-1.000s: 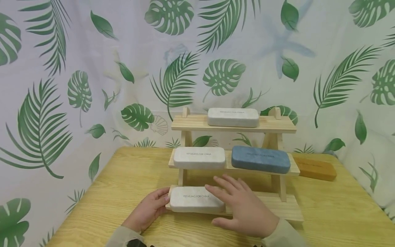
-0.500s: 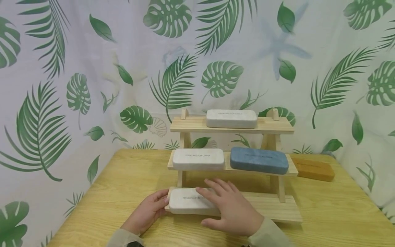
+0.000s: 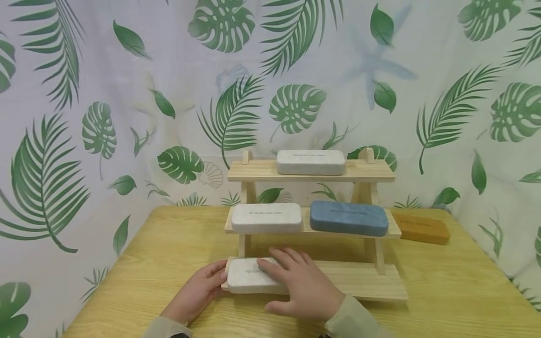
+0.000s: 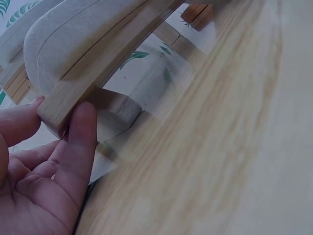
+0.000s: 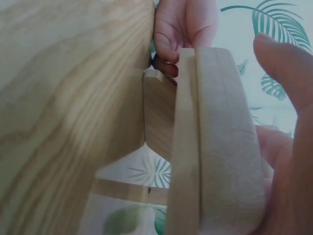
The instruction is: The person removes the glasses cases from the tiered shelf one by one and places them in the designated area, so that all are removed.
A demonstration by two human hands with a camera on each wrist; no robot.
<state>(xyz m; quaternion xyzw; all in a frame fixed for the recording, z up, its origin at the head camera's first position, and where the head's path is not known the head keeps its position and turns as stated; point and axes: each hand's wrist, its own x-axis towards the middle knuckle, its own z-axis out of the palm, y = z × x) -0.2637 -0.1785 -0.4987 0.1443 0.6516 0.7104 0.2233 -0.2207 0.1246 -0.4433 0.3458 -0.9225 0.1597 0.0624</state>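
Note:
A white glasses case (image 3: 249, 276) with printed lettering lies at the left end of the bottom board of a three-tier wooden display stand (image 3: 367, 281). My left hand (image 3: 198, 291) pinches that board's left end; the left wrist view shows the thumb and a finger (image 4: 83, 127) on either side of the wood. Over the case's right part lies my right hand (image 3: 302, 286), its fingers spread and nearly straight, covering some of the lettering. From the right wrist, its thumb (image 5: 283, 63) stands away from the case's front.
On the middle board sit another white glasses case (image 3: 266, 218) and a blue one (image 3: 348, 219). A further white case (image 3: 310, 163) rests on the top board. Right of the stand, an orange case (image 3: 422, 229) lies on the wooden table (image 3: 460, 281). A leaf-print curtain (image 3: 169, 70) hangs behind.
My right hand has moved left across the bottom white glasses case. The left hand keeps its grip on the board's end. The head view has shifted slightly.

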